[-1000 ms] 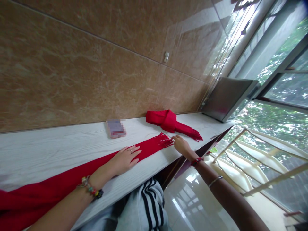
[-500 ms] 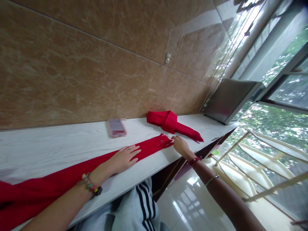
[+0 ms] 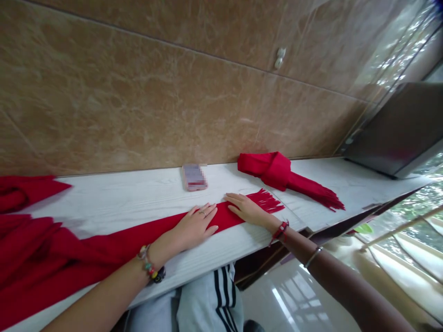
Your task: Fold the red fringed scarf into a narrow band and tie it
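A long red scarf (image 3: 138,237) runs lengthwise along the white counter, its fringed end spread at the right and its left part heaped in loose folds. My left hand (image 3: 194,226) lies flat on the scarf, fingers stretched out, a ring on one finger. Close to the fringe, my right hand (image 3: 245,210) also rests palm down across the cloth with its fingers extended. Behind the right hand lies a second red scarf (image 3: 277,170), folded over into a knot-like bundle, with its fringe pointing right.
A phone-like flat object (image 3: 194,177), partly blurred out, lies near the tiled wall (image 3: 138,101). The white counter (image 3: 121,193) has its front edge close to my legs. At the far right end stands a dark box-shaped object (image 3: 394,129).
My right hand has moved left from the fringe tips onto the scarf and opened flat. The fringe now lies straighter. My view has turned left, showing more of the heaped cloth.
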A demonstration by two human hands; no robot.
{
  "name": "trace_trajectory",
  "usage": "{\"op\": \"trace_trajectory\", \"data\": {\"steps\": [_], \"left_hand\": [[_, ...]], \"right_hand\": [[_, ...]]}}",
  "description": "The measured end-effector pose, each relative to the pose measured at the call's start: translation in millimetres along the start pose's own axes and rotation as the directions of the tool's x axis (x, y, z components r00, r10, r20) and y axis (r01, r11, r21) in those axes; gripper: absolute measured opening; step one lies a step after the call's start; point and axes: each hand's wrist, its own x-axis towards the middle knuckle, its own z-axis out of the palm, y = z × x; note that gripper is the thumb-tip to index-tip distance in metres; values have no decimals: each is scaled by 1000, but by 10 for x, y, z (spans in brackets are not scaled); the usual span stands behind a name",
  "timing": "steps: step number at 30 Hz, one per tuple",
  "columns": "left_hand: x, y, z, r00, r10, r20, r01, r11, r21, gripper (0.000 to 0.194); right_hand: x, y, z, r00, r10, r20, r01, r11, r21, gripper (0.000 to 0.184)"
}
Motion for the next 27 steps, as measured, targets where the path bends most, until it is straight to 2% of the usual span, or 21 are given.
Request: {"op": "trace_trajectory", "data": {"steps": [5, 9, 13, 16, 18, 20, 22, 24, 26, 27], "left_hand": [[-199, -61, -70, 996, -54, 76, 54, 999, 4, 56], [-628, -352, -150, 986, -108, 130, 108, 994, 13, 58], [-1122, -679, -236, 957, -242, 162, 233, 970, 71, 57], [-1354, -796, -332, 937, -292, 191, 277, 955, 103, 57], [-1416, -814, -417, 941, -287, 178, 272, 956, 108, 56], [-1435, -825, -518, 950, -286, 127, 271, 955, 121, 51], [-1461, -873, -633, 955, -290, 68, 278, 949, 146, 45], [-1547, -991, -754, 948, -318, 14, 310, 933, 181, 41], [-1723, -1179, -859, 910, -410, -71, 415, 885, 209, 40], [-1845, -1292, -898, 870, -478, -123, 494, 842, 215, 41]], "right_hand": [[-47, 38, -16, 999, 29, 16, -29, 999, -23, 40], [-46, 37, -7, 1000, 23, 11, -22, 1000, -21, 42], [-39, 124, 33, 1000, -5, 19, 6, 1000, -15, 41], [71, 87, 8, 999, -24, 26, 25, 999, -44, 38], [226, -85, -44, 999, -48, 6, 48, 998, -33, 39], [429, -387, -96, 990, -138, 1, 138, 990, 40, 40], [639, -771, -106, 958, -288, 11, 284, 950, 125, 40], [816, -1153, -50, 903, -428, 31, 414, 888, 202, 40], [939, -1462, 63, 846, -532, 30, 505, 818, 274, 43], [978, -1578, 130, 821, -571, 27, 537, 787, 304, 45]]}}
